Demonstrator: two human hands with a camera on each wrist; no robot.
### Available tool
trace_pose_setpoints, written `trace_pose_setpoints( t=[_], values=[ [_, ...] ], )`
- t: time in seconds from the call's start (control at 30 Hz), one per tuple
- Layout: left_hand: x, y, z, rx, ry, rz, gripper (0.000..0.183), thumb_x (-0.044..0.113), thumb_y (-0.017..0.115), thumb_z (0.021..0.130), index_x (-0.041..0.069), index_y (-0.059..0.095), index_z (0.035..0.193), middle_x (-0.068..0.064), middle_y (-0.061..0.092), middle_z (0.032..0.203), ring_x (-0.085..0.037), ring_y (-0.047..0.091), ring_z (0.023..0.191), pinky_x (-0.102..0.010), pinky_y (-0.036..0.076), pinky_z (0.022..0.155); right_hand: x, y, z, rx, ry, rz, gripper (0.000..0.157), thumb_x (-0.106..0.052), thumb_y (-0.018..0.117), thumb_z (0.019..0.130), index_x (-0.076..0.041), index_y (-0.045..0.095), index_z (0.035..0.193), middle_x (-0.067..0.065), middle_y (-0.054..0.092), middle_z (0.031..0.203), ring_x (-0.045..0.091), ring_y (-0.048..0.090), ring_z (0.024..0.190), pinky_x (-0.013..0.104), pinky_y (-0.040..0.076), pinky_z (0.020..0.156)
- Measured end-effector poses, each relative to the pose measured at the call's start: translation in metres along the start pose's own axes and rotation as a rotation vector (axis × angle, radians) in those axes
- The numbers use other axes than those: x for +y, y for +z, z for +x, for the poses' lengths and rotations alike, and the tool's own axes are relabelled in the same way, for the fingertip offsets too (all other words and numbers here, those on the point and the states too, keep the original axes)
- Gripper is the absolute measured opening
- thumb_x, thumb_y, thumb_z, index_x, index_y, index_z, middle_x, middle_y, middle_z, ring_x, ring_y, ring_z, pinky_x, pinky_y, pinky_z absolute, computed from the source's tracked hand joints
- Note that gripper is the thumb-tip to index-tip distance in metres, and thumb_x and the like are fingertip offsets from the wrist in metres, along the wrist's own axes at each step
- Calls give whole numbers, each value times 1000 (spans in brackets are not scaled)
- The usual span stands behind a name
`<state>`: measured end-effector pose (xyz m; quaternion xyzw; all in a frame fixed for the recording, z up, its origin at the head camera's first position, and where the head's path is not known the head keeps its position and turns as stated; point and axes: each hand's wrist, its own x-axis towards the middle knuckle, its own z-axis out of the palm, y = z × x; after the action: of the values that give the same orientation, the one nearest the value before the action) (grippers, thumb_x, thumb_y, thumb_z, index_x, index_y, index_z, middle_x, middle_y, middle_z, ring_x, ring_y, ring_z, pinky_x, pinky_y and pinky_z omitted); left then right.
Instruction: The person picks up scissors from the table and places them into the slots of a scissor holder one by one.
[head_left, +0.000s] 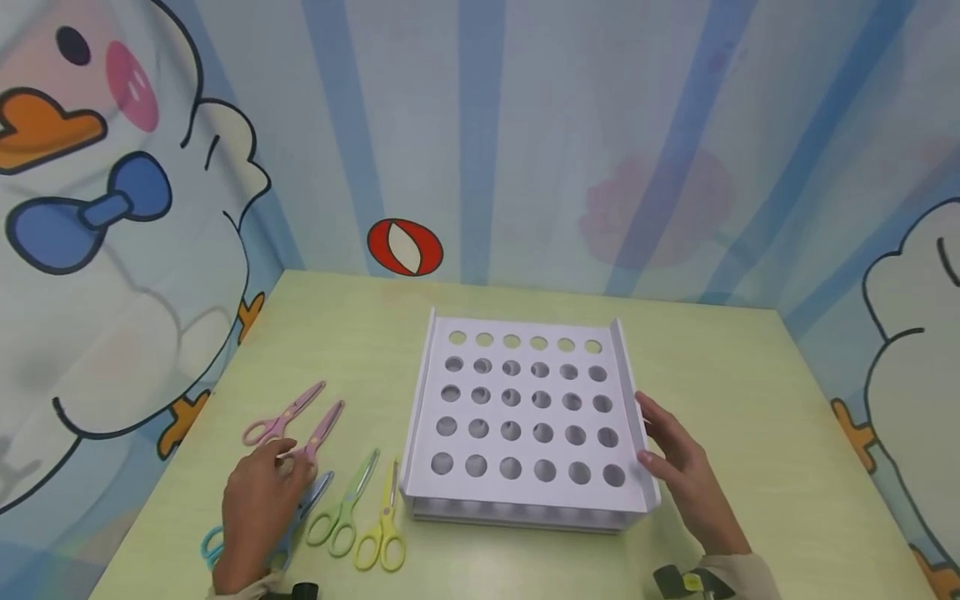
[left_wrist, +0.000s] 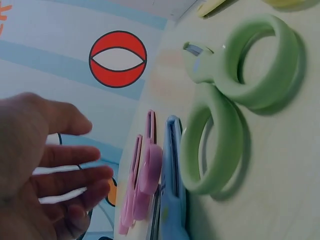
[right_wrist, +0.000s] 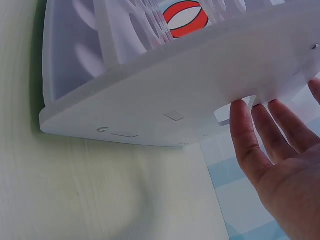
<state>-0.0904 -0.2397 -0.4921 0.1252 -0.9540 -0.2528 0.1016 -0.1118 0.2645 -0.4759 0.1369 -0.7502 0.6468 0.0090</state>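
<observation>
My left hand (head_left: 262, 496) is over a row of small scissors at the left, fingers loosely bent. In the left wrist view nothing is between its thumb and fingers. Closest to its fingertips are pink scissors (head_left: 324, 432), with another pink pair (head_left: 290, 415) just beyond. Blue scissors (head_left: 313, 494) and a light-blue handle loop (head_left: 212, 547) lie partly hidden under the hand. My right hand (head_left: 690, 475) touches the right side panel (right_wrist: 145, 105) of a white rack (head_left: 527, 450) with rows of round holes. Its fingertips are at the panel's cut-out slot, fingers fairly straight.
Green scissors (head_left: 347, 502) and yellow scissors (head_left: 387, 525) lie between the left hand and the rack. All stand on a pale yellow-green table (head_left: 360, 333). Behind it rises a blue-striped backdrop (head_left: 540, 150) with cartoon birds.
</observation>
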Motion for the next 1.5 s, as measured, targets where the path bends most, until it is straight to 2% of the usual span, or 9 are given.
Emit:
trace_pose_setpoints(
  t=[0.1, 0.2, 0.27, 0.4, 0.6, 0.83, 1.03, 1.33, 1.5],
  values=[
    [1, 2, 4, -35, -47, 29, 39, 31, 61, 94, 0, 70, 116, -24, 73, 107, -43, 68, 95, -59, 53, 78, 1, 1, 0, 7, 3, -8, 64, 6, 50, 96, -6, 33, 156, -19, 47, 150, -4, 50, 130, 13, 47, 97],
    [1, 4, 7, -95, -61, 57, 41, 31, 60, 94, 0, 69, 119, -24, 71, 113, -47, 65, 99, -61, 52, 80, 1, 1, -1, 17, 8, -21, 63, 5, 50, 96, -7, 33, 156, -20, 47, 149, -4, 50, 129, 12, 46, 97],
    [2, 6, 8, -111, -68, 81, 42, 31, 59, 93, -1, 69, 119, -24, 70, 113, -48, 63, 101, -61, 51, 80, 1, 1, -1, 22, 13, -22, 63, 4, 50, 96, -8, 33, 156, -21, 47, 149, -5, 50, 129, 12, 46, 98],
    [4, 7, 9, -94, -71, 105, 40, 29, 61, 92, -2, 70, 116, -22, 71, 106, -46, 64, 97, -59, 53, 73, 1, 2, -1, 23, 14, -12, 63, 4, 50, 96, -7, 33, 156, -20, 47, 150, -5, 50, 130, 12, 46, 98],
    [1, 7, 13, -58, -27, 124, 39, 29, 64, 92, -4, 72, 110, -22, 72, 97, -43, 67, 85, -52, 53, 58, 0, 3, -1, 31, 29, -38, 63, 2, 51, 97, -9, 34, 156, -23, 47, 149, -6, 49, 129, 11, 44, 99],
    [2, 11, 19, -88, -38, 158, 31, 25, 61, 91, -1, 74, 102, -23, 70, 95, -49, 62, 90, -57, 50, 56, -1, 3, 0, 36, 28, -40, 63, 2, 51, 97, -9, 34, 156, -23, 47, 149, -6, 50, 129, 11, 45, 98],
    [3, 17, 20, -71, -63, 189, 32, 25, 62, 90, -2, 73, 103, -24, 69, 97, -50, 60, 97, -60, 51, 59, -1, 4, -1, 29, 31, -37, 63, 2, 51, 97, -9, 34, 156, -23, 47, 148, -5, 50, 128, 11, 45, 98],
    [8, 21, 23, -66, -117, 231, 30, 23, 62, 90, -3, 71, 102, -27, 66, 99, -50, 58, 99, -59, 51, 61, -2, 4, 0, 39, 33, -49, 62, 0, 51, 97, -10, 34, 156, -23, 46, 149, -6, 49, 129, 10, 43, 99],
    [8, 23, 25, -68, -117, 245, 27, 21, 63, 88, -4, 70, 98, -27, 65, 97, -50, 56, 101, -57, 51, 61, -1, 4, 0, 39, 29, -41, 62, 1, 51, 97, -9, 34, 156, -23, 47, 148, -6, 50, 129, 10, 44, 99]
  ],
)
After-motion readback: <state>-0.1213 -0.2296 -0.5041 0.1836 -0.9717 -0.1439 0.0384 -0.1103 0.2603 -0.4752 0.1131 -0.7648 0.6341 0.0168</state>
